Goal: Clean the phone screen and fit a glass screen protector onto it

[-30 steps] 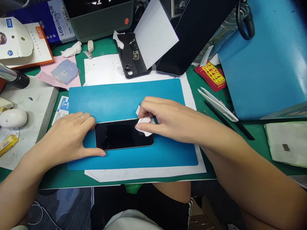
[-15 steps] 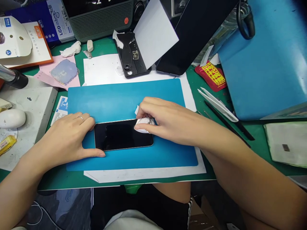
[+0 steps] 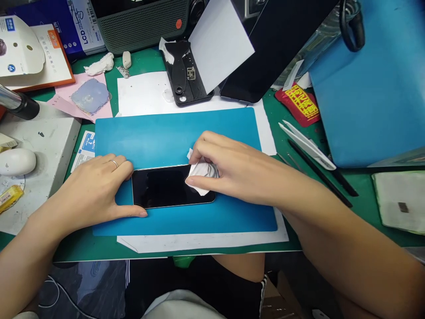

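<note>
A smartphone (image 3: 162,188) with a dark screen lies face up on a blue mat (image 3: 149,137). My left hand (image 3: 106,186) steadies its left end, thumb along the near edge and fingers at the far corner. A ring shows on one finger. Pinched in my right hand (image 3: 215,164) is a crumpled white wipe (image 3: 202,177), resting on the right part of the screen. The wipe and hand cover the phone's upper right corner.
White paper (image 3: 142,95) lies beneath the mat. Tweezers (image 3: 308,146) and a red packet (image 3: 299,104) lie to the right. Behind stand a black phone shell (image 3: 189,75) and a dark panel (image 3: 282,44). A white box (image 3: 40,177) is at left.
The wipe has shifted slightly on the screen, and more of it shows below my right thumb. My left hand keeps its hold on the phone. The whole view has shifted slightly.
</note>
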Demonstrator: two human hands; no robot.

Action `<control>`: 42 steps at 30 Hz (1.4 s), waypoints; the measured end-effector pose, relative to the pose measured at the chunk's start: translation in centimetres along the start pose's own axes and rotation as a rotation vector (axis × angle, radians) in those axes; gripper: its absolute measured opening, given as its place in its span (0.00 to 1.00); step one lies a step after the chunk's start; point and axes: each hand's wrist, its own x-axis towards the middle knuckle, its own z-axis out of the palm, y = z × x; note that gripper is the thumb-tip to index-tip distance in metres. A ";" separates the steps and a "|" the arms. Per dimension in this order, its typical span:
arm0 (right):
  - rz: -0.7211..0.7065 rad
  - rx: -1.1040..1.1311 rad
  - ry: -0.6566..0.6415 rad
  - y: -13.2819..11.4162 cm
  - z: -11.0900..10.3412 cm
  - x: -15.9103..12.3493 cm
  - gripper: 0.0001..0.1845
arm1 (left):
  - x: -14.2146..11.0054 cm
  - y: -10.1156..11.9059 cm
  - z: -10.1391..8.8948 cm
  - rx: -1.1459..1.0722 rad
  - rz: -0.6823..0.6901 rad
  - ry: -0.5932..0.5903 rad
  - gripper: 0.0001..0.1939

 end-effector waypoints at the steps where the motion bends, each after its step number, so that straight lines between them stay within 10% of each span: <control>1: 0.011 0.004 0.005 0.0 0.0 0.0 0.12 | 0.0 0.0 0.0 -0.003 -0.007 -0.007 0.38; 42: 0.060 -0.015 0.089 -0.1 -0.5 0.8 0.14 | -0.1 -0.1 -0.1 -0.042 -0.007 0.024 0.36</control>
